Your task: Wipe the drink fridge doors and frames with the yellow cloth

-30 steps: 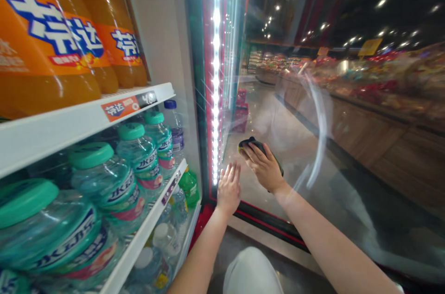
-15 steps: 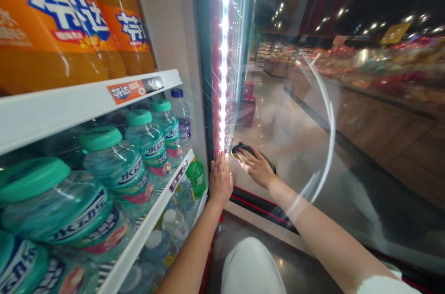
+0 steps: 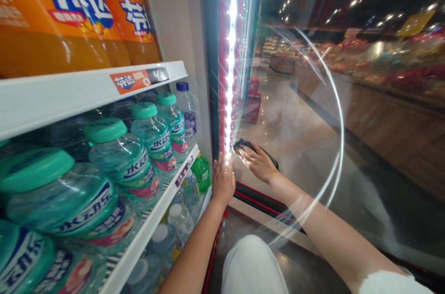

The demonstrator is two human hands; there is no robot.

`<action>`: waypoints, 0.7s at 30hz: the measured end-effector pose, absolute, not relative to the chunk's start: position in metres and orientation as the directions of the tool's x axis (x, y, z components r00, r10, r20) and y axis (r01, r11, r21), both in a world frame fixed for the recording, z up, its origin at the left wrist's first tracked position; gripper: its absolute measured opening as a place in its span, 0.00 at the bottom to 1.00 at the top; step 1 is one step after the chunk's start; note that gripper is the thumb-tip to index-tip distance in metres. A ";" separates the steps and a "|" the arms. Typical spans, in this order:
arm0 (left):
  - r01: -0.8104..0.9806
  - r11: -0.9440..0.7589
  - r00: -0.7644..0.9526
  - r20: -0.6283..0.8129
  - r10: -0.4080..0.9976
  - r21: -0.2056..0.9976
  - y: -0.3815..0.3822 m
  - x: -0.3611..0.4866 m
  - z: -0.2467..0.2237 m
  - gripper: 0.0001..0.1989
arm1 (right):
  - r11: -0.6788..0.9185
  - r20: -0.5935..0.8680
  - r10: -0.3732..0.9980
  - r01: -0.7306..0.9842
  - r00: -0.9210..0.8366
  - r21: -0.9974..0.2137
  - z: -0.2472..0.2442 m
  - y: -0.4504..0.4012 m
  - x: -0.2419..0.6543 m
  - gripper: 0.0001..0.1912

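My left hand (image 3: pixel 223 180) lies flat with its fingers extended against the lower part of the door's edge, beside a bright LED strip (image 3: pixel 229 76). To its right, my right hand (image 3: pixel 257 162) presses a dark cloth (image 3: pixel 269 157) against the inner side of the glass door (image 3: pixel 299 113). The cloth sticks out past the fingertips and behind the hand. The two hands are a short way apart, both near the bottom of the door.
On the left, a white shelf (image 3: pixel 83 90) bears large orange soda bottles (image 3: pixel 83 50). Below stand green-capped bottles (image 3: pixel 139 159), with more bottles lower down. My knee (image 3: pixel 253 266) is at the bottom centre. Store displays show through the glass.
The view has shifted slightly, so the shelf, the door and the hands sit a little differently in the frame. Both hands keep nearly the same places on the door.
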State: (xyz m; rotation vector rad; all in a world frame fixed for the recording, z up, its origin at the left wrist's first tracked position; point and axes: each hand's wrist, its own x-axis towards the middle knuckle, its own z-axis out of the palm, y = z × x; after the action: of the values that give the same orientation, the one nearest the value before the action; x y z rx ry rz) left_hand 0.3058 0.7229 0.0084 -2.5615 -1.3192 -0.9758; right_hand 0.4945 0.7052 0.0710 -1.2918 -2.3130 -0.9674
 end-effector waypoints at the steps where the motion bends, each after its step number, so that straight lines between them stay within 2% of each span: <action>1: 0.761 -0.619 0.418 0.583 0.696 0.194 0.722 0.304 0.006 0.38 | 0.350 0.570 0.630 0.848 -0.528 0.399 0.073 0.702 0.497 0.22; 5: 0.759 -0.619 0.407 0.594 0.693 0.201 0.722 0.302 0.000 0.40 | 0.207 0.697 0.612 0.926 -0.374 0.316 0.106 0.704 0.500 0.21; 8: 0.759 -0.613 0.400 0.588 0.704 0.218 0.721 0.305 -0.006 0.41 | 0.231 0.711 0.587 0.922 -0.386 0.309 0.107 0.719 0.491 0.22; 13: 0.778 -0.588 0.386 0.571 0.725 0.220 0.718 0.304 -0.017 0.39 | 0.352 0.554 0.678 0.876 -0.482 0.331 0.022 0.729 0.473 0.21; 16: 0.777 -0.594 0.402 0.561 0.723 0.208 0.718 0.298 -0.023 0.41 | 0.413 0.503 0.679 0.844 -0.535 0.342 -0.014 0.724 0.469 0.21; 19: 0.763 -0.615 0.415 0.579 0.701 0.198 0.722 0.296 -0.024 0.43 | 0.410 0.513 0.672 0.845 -0.534 0.342 0.003 0.716 0.477 0.18; 21: 0.759 -0.624 0.416 0.599 0.684 0.185 0.724 0.300 -0.022 0.42 | 0.326 0.586 0.680 0.898 -0.441 0.296 0.031 0.709 0.487 0.20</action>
State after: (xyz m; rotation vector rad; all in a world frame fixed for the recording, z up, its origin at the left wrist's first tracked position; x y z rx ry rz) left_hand 0.2997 0.7242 -0.0224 -2.5449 -1.3032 -0.9932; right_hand 0.4868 0.7089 0.0309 -1.4029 -2.2420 -0.8473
